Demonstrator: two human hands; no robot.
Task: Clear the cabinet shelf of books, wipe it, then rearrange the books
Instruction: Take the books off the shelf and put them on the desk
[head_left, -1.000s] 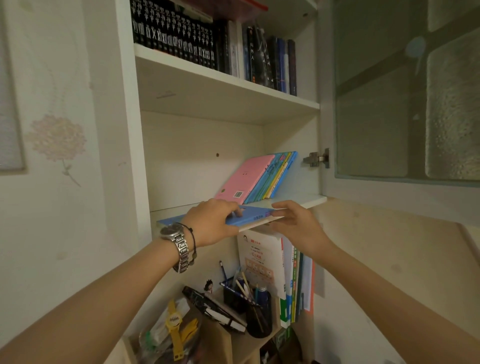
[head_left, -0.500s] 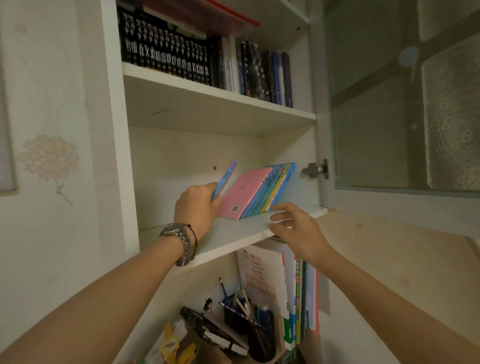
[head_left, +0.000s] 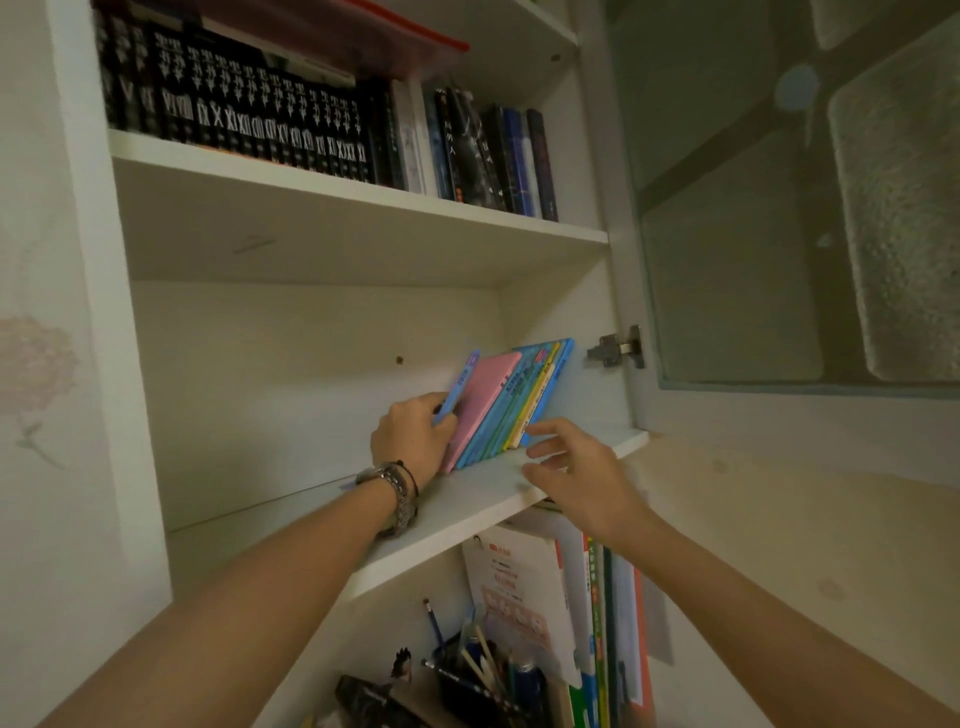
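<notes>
Head view: your left hand (head_left: 413, 436) pinches a thin blue book (head_left: 457, 387) against the pink book (head_left: 480, 405) of the leaning row on the middle shelf (head_left: 467, 499). Your right hand (head_left: 576, 467) hovers open, empty. Seat the book flush; brace the row's base.

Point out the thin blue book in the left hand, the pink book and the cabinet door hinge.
thin blue book (head_left: 464, 378), head view, on its upper spine above the fingers.
pink book (head_left: 485, 400), head view, middle of its cover.
cabinet door hinge (head_left: 615, 348), head view, on the metal arm.
</notes>
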